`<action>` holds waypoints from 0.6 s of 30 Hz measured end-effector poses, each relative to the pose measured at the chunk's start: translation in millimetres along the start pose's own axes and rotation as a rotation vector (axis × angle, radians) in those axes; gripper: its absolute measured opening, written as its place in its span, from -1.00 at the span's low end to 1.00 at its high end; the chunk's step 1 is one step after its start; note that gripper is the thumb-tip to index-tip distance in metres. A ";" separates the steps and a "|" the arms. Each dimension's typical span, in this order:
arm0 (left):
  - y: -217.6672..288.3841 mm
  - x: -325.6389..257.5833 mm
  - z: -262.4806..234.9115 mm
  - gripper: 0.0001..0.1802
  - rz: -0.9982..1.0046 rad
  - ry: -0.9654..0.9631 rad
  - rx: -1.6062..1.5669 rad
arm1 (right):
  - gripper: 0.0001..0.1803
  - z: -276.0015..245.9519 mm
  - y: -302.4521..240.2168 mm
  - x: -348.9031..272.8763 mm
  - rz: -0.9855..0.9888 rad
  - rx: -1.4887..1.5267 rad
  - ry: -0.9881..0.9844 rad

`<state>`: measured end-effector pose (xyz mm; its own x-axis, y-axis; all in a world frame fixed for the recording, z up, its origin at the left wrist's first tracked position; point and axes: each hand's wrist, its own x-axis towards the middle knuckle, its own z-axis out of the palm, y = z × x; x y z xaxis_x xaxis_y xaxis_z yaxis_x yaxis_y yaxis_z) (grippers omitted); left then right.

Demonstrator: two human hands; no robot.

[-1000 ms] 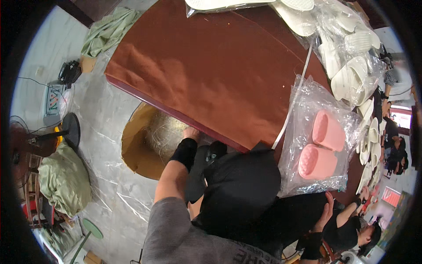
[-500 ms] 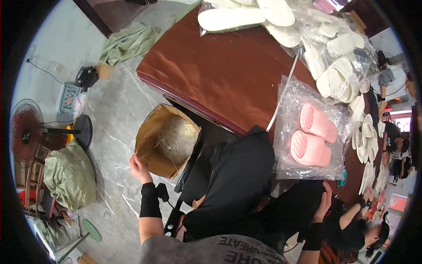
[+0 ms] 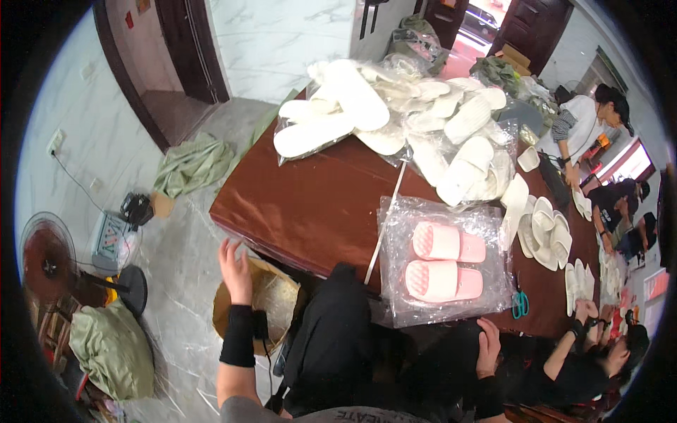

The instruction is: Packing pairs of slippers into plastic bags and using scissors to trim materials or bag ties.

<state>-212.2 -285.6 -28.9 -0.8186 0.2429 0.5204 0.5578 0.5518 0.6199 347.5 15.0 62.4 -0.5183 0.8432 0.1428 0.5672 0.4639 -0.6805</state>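
Cardboard box (image 3: 221, 307) stands open on the floor (image 3: 176, 268) beside the bench (image 3: 310, 218). Half a second ago the left hand (image 3: 236, 271) was at the box's rim; it is now raised by the bench corner, its grip apart with fingers spread and nothing held, which suggests it is free. Whether its fingertips touch the bench edge is unclear. The right hand (image 3: 488, 347) rests on the black trousers (image 3: 444, 359), palm hidden, so I cannot tell its grip. Ahead of it, pink slippers (image 3: 434, 278) lie in a clear bag (image 3: 395, 303) on the bench. The left forearm and black wristband (image 3: 238, 335) cover part of the box, whose pale contents are hard to make out; the co-workers (image 3: 553, 377) at the right are partly cut off.
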 end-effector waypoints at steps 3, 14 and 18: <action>79.9 94.5 55.3 -0.58 0.286 -0.120 -0.069 | -0.65 -5.9 1.6 5.1 0.027 0.023 0.011; 276.4 224.9 326.1 0.13 0.497 -0.341 0.314 | -0.65 -24.6 14.1 33.7 0.113 0.046 0.005; 312.3 232.0 368.1 0.06 0.568 -0.303 0.454 | -0.64 -48.3 -78.3 77.4 0.205 0.098 -0.008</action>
<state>-278.2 236.7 69.3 -0.4626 0.7565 0.4623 0.8452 0.5337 -0.0277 293.9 57.1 161.4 -0.4038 0.9148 -0.0115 0.5965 0.2537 -0.7614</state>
